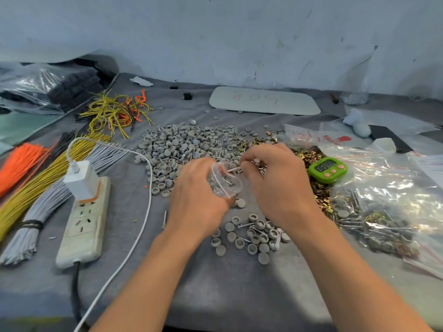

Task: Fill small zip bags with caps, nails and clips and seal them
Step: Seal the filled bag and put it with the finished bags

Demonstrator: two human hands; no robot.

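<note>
The small clear zip bag [225, 184] sits in the left hand [199, 200], whose fingers curl round it and hold its mouth open toward the right hand [275, 178]. The right hand, just beside that mouth, pinches a nail [233, 169] between thumb and fingertips. Beyond both hands a heap of grey caps [182, 149] spreads over the bench [215, 295], and a smaller scatter of them lies near the wrists. Brass clips [312, 159] lie behind the right hand, with a green timer [328, 169] and filled bags [383, 212] farther right. Left of the left hand lie a power strip [84, 224] and wire bundles [36, 178].
</note>
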